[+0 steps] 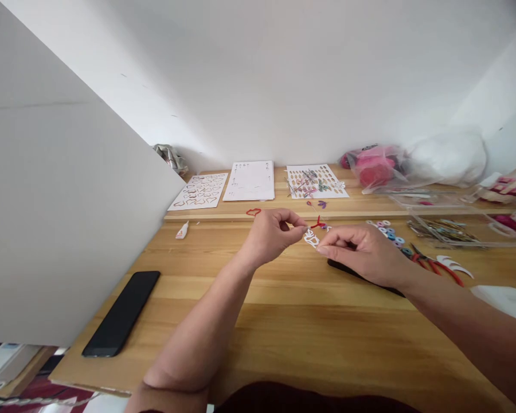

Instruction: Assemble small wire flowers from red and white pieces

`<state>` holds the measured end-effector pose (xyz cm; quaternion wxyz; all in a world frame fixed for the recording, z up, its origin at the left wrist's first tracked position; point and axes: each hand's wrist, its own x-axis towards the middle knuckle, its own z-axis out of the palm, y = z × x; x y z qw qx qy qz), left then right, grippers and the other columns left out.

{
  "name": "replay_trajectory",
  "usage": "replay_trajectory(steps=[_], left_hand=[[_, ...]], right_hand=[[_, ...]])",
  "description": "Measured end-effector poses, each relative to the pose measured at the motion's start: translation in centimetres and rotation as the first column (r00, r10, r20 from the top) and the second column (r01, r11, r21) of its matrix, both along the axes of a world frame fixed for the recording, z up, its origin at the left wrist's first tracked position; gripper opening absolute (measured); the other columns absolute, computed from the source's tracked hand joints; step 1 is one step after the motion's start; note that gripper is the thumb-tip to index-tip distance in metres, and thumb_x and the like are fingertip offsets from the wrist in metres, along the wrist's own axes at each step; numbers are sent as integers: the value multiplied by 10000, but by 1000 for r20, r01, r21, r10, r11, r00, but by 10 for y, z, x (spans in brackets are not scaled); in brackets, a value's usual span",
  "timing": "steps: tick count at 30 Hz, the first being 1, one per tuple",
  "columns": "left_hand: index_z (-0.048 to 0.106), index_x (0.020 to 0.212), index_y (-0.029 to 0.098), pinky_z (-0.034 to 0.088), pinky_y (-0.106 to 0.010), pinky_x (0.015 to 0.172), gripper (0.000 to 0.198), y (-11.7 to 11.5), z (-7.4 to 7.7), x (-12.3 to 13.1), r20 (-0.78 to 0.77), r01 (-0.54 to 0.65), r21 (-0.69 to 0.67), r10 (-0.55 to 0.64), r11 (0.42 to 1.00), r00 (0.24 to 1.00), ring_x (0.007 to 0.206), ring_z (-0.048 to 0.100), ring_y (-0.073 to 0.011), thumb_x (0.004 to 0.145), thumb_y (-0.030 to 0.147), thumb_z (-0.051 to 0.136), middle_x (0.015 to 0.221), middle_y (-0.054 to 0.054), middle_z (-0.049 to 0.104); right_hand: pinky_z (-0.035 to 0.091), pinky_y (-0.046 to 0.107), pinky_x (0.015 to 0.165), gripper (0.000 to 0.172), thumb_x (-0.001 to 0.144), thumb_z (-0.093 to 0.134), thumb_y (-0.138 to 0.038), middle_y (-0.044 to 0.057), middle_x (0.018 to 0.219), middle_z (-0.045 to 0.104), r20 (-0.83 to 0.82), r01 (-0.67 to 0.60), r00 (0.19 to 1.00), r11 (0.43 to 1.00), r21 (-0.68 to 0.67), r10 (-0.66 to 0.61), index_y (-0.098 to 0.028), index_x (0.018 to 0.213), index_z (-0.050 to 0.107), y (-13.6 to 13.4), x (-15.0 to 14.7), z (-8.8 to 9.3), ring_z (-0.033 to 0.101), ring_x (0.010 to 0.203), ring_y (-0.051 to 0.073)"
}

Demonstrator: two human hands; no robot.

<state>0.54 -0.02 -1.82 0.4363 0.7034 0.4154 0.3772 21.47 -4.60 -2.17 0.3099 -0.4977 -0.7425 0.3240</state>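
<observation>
Between my hands, above the wooden table (284,321), is a small white openwork cutout (312,238). My left hand (275,234) pinches its upper left side between thumb and forefinger. At its lower right, the thumb and fingertips of my right hand (356,249) are closed on its edge. Just behind the cutout lie a red piece (318,222) and some small purple bits. A black long object (365,278) lies partly hidden beneath my right hand. Past my left hand, a red outline shape (253,211) rests on the raised ledge's edge.
Thread spools (387,231), orange-handled pliers (438,267), white curved pieces (454,265) and a clear box (456,226) of thin tools are on the right. A black phone (122,312) and small glue bottle (182,230) lie left. Patterned sheets (200,191) and plastic bags (447,155) line the ledge.
</observation>
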Motion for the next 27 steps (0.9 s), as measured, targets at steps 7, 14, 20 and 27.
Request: replay_trajectory(steps=[7, 14, 20, 27], left_hand=[[722, 769, 163, 317, -216, 523, 114, -8, -1, 4, -138, 150, 157, -128, 976, 982, 573, 448, -77, 772, 259, 659, 714, -11, 655], [709, 790, 128, 314, -213, 518, 183, -10, 8, -3, 55, 302, 27, -304, 953, 951, 555, 410, -58, 784, 311, 717, 672, -9, 630], [683, 796, 129, 337, -208, 552, 230, -3, 4, -1, 173, 153, -77, -138, 985, 975, 598, 459, -62, 773, 351, 738, 701, -5, 612], [708, 797, 129, 310, -205, 521, 198, 1, -2, 0, 47, 85, -28, -84, 996, 995, 566, 428, -62, 768, 326, 715, 649, 10, 594]], right_hand=[[273, 271, 503, 187, 853, 642, -356, -46, 510, 377, 169, -16, 985, 967, 253, -28, -219, 755, 725, 2, -3, 37, 337, 507, 101], [281, 263, 490, 337, 755, 735, -518, -17, 584, 517, -121, -93, 990, 989, -111, 79, -186, 718, 689, 38, 15, 28, 381, 520, 93], [232, 255, 470, 332, 782, 710, -514, -41, 552, 453, -188, -36, 982, 977, -212, -5, -187, 744, 671, 18, 8, -1, 345, 496, 92], [277, 270, 505, 166, 876, 612, -292, -39, 525, 458, 172, -29, 985, 962, 272, -19, -207, 794, 728, -10, -3, 20, 365, 504, 101]])
